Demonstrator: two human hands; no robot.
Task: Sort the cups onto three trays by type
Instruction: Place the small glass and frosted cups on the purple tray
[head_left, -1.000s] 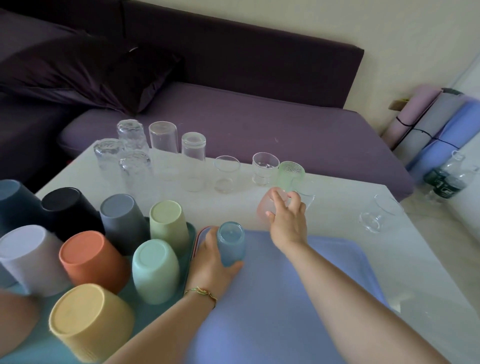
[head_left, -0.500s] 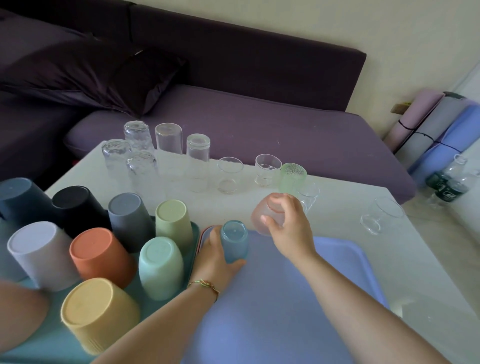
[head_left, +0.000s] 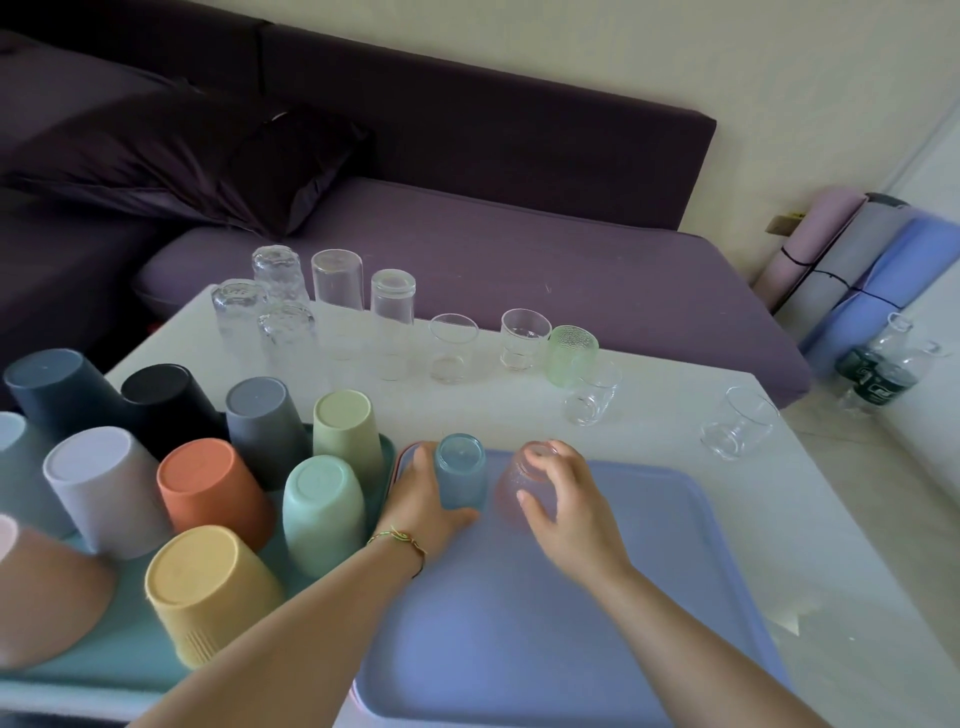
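My left hand (head_left: 423, 506) grips a small blue tinted glass (head_left: 460, 470), upside down at the far left corner of the lilac tray (head_left: 649, 597). My right hand (head_left: 569, 501) holds a pink tinted glass (head_left: 517, 480), upside down, just right of the blue one over the tray. A green tinted glass (head_left: 570, 353) stands on the white table (head_left: 675, 395) farther back. Several matte coloured plastic cups, such as the orange one (head_left: 208, 488) and the yellow one (head_left: 202, 592), sit upside down on the teal tray (head_left: 104, 660) at left.
Several clear glasses, some inverted (head_left: 337, 278) and some upright (head_left: 452, 345), line the table's far edge. Two more clear glasses (head_left: 740, 421) stand at the right. A purple sofa (head_left: 519, 249) lies behind; rolled mats (head_left: 857, 260) and bottles (head_left: 878, 369) are on the floor, right.
My right hand has carried the pink glass from the table near the green glass toward me onto the lilac tray, beside the blue glass. My left hand has stayed on the blue glass.
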